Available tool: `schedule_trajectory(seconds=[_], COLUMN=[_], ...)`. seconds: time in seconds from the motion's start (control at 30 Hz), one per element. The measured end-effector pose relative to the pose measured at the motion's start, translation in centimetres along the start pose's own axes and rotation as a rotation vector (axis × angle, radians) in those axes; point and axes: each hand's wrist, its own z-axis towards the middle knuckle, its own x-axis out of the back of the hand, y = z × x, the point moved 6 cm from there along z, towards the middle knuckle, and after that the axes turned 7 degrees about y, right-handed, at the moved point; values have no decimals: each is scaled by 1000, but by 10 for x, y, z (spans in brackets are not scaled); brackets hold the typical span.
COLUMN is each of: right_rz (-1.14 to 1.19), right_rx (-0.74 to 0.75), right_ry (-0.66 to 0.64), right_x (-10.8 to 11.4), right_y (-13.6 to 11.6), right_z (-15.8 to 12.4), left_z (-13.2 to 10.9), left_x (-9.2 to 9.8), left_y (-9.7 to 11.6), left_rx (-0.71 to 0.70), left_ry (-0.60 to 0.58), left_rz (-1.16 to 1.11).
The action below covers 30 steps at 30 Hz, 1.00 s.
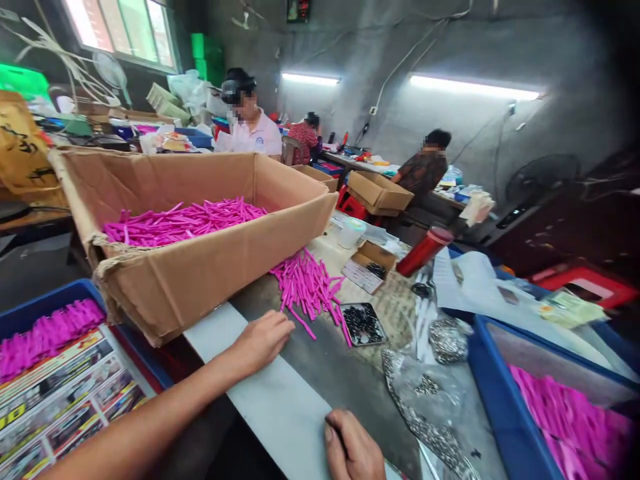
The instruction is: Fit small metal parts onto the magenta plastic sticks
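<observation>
My left hand [265,341] is closed, its fingers curled together over the table edge close to a heap of thin pink sticks [307,283]. Whatever may be inside it is hidden. Nearer to me, my right hand [354,445] rests closed at the same edge, thumb against the curled fingers; its inside is hidden too. One pink stick [304,325] lies apart from the heap, close to my left fingertips. Just right of the heap sits a small square tray [364,341] of tiny black parts.
A large cardboard box [200,283] of pink sticks stands behind my left hand. Blue bins [505,400] with pink pieces flank both sides. A clear bag [425,393] holds small metal parts. A red cylinder [423,253] stands behind. Several people sit farther back.
</observation>
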Motion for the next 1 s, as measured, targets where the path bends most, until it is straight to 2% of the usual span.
schedule_trajectory(seconds=[0.07, 0.17, 0.3, 0.43, 0.53, 0.63, 0.73, 0.87, 1.0], right_rz=[10, 11, 17, 52, 124, 183, 235, 250, 271], right_rx=[4, 28, 39, -29, -196, -367, -417, -440, -538], right_ry=[-8, -31, -53, -67, 24, 126, 109, 79, 151], right_x=[2, 6, 9, 11, 17, 23, 23, 22, 25], right_y=[-3, -10, -15, -12, -2, 7, 10, 11, 17], right_z=[3, 10, 15, 15, 16, 16, 17, 17, 14], left_z=[19, 36, 43, 39, 31, 17, 6, 1, 3], left_x=[-18, -31, -37, -34, -28, -23, -20, -20, -21], left_y=[2, 3, 3, 12, 31, 60, 86, 99, 87], left_rx=[-31, -68, -114, -160, -194, -262, -292, -248, -51], left_ry=[-120, -174, -203, -222, -210, -222, -230, -210, -212], left_rz=[114, 165, 174, 178, 160, 75, -19, -125, -403])
